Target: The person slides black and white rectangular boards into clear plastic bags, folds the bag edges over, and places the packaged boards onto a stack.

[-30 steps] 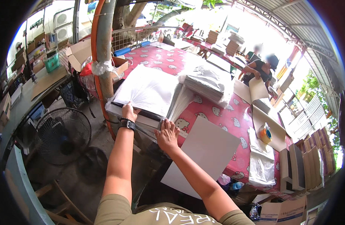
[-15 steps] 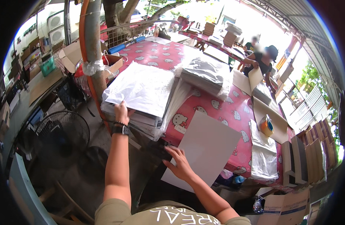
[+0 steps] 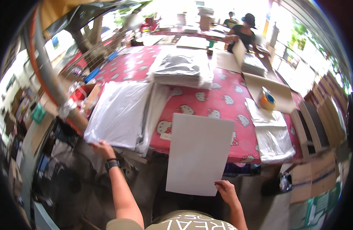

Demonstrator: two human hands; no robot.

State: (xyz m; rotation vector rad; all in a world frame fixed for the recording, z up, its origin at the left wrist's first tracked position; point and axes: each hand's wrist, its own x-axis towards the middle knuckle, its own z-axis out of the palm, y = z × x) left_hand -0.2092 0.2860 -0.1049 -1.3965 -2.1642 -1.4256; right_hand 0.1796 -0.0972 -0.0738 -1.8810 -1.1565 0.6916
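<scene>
A large white board point(image 3: 199, 153) juts over the near edge of the table in front of me. My right hand point(image 3: 227, 191) pinches its lower right corner between thumb and fingers. On the left lies a stack of clear plastic bags with white sheets inside point(image 3: 117, 113). My left hand point(image 3: 103, 149) is at the near edge of this stack, its fingers closed on the plastic edge; the fingertips are partly hidden and slightly blurred.
The table wears a pink patterned cover point(image 3: 199, 97). Farther back stands a plastic-wrapped stack point(image 3: 178, 67). At right lie folded plastic point(image 3: 272, 134), a tape roll point(image 3: 267, 100) and brown board point(image 3: 260, 82). A post point(image 3: 50, 73) and fan point(image 3: 67, 168) stand left. A co-worker point(image 3: 243, 36) handles boards.
My view has swung to the right. My right hand has moved from the board's left side to its lower right corner and grips it. The board now sits more upright in view. My left hand stays at the stack.
</scene>
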